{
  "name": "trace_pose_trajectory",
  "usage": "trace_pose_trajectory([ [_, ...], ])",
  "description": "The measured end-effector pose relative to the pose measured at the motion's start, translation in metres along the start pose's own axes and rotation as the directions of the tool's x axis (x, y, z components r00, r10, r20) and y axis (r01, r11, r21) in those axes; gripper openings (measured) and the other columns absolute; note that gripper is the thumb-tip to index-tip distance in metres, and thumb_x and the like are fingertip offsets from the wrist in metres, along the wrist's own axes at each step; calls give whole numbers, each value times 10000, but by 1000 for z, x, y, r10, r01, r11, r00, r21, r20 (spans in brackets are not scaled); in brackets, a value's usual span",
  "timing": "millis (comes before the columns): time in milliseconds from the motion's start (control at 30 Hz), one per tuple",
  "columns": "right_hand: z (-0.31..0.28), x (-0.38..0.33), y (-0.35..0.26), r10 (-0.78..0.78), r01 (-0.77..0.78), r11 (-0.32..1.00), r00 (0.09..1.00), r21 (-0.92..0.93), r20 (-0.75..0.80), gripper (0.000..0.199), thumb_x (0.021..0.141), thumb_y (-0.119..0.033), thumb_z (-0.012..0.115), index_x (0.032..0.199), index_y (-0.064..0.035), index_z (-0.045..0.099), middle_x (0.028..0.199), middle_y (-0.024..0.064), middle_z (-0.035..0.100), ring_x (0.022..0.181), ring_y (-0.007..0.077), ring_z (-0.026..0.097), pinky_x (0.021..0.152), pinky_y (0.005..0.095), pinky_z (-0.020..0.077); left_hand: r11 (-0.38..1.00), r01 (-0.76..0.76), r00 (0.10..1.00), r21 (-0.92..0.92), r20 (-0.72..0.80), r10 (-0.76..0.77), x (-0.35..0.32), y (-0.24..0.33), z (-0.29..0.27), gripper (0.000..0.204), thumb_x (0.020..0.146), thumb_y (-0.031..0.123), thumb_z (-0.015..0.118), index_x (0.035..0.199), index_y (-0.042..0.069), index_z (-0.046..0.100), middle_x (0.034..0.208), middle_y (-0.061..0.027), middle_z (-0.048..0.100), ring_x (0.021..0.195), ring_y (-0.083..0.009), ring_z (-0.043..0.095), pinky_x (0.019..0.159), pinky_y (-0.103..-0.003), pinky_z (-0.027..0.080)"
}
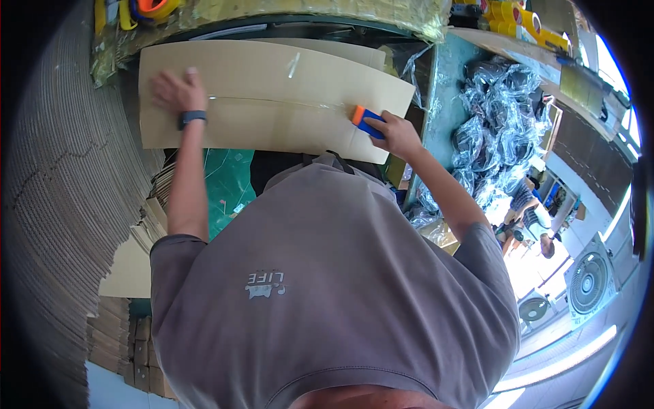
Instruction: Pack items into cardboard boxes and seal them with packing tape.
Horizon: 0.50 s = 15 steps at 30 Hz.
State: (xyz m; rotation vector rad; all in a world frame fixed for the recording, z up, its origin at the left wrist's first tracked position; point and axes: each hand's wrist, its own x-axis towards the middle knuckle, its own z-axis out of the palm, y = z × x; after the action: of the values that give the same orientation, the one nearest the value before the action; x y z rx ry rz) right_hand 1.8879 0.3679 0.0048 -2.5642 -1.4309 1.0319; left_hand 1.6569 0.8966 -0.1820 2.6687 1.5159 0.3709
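Observation:
A brown cardboard box [259, 126] lies in front of me, with a seam running left to right across its middle. Bits of shiny clear tape show at the seam, and a short pale strip of tape [293, 65] sits above it. My left hand [178, 91], a dark band on its wrist, rests over the left part of the cardboard with fingers apart and slightly blurred. Near the right end of the seam, my right hand [396, 133] grips a blue hand tool [368, 121] with an orange end. Its exact kind I cannot make out.
Flattened cardboard sheets [61, 157] are stacked high at my left. Clear-wrapped dark bundles [487, 129] lie to the right. Yellow tape rolls [514, 20] and an orange roll [157, 7] sit at the far side. Fans [589, 283] and another person [531, 211] are farther right.

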Motion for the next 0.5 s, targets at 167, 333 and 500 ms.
trace_pose_trajectory([
  [167, 18, -28, 41, -82, 94, 992, 987, 78, -140, 486, 921, -324, 816, 1392, -224, 746, 1109, 125, 673, 960, 351, 754, 824, 484, 644, 872, -455, 795, -181, 357, 489, -212, 261, -25, 912, 1046, 565, 619, 1728, 18, 362, 1822, -283, 253, 1717, -438, 164, 1367, -668, 102],
  [333, 37, -145, 170, -5, 15, 988, 997, 151, -72, 522, 911, -289, 818, 1423, -232, 738, 1193, 142, 688, 1085, 369, 741, 944, 496, 625, 850, -483, 779, -211, 339, 527, -295, 338, -30, 888, 1058, 571, 607, 1718, 20, 383, 1810, -277, 287, 1705, -442, 199, 1365, -657, 116],
  [500, 102, -147, 246, 10, -9, 991, 1000, 136, -6, 458, 905, -287, 814, 1348, -181, 765, 1256, 157, 712, 1142, 369, 752, 970, 486, 631, 833, -513, 771, -206, 317, 553, -293, 329, -38, 982, 1043, 614, 628, 1743, 0, 312, 1833, -293, 195, 1710, -471, 130, 1363, -657, 81],
])
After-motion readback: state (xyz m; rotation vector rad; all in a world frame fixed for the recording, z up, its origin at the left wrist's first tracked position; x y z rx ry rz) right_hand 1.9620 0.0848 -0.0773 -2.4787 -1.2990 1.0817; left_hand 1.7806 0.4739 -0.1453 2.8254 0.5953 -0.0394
